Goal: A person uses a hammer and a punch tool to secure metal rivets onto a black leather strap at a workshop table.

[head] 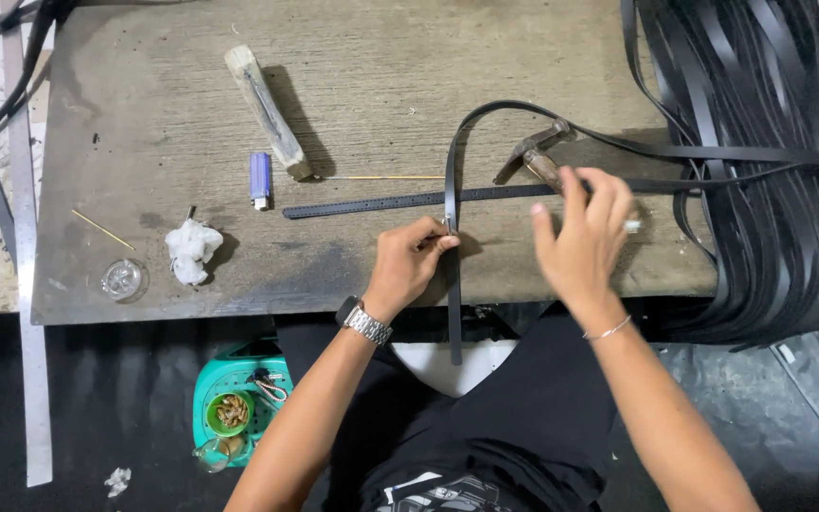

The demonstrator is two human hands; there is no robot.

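My left hand [408, 263] pinches a black strap [450, 171] near the front edge of the worn wooden board [381, 66]; the strap arcs back and right toward a pile of straps. A second black strap with punched holes [372, 203] lies flat across the board. My right hand [585, 232] reaches over the handle of a hammer [535, 152], fingers curled onto it. The hammer's head points up and right.
A big pile of black straps [770, 161] fills the right side. A wooden block [267, 112], purple lighter [260, 178], white crumpled wad [191, 248], thin sticks and a small glass dish [123, 279] sit on the board. A green basket [235, 398] with small metal parts stands on the floor.
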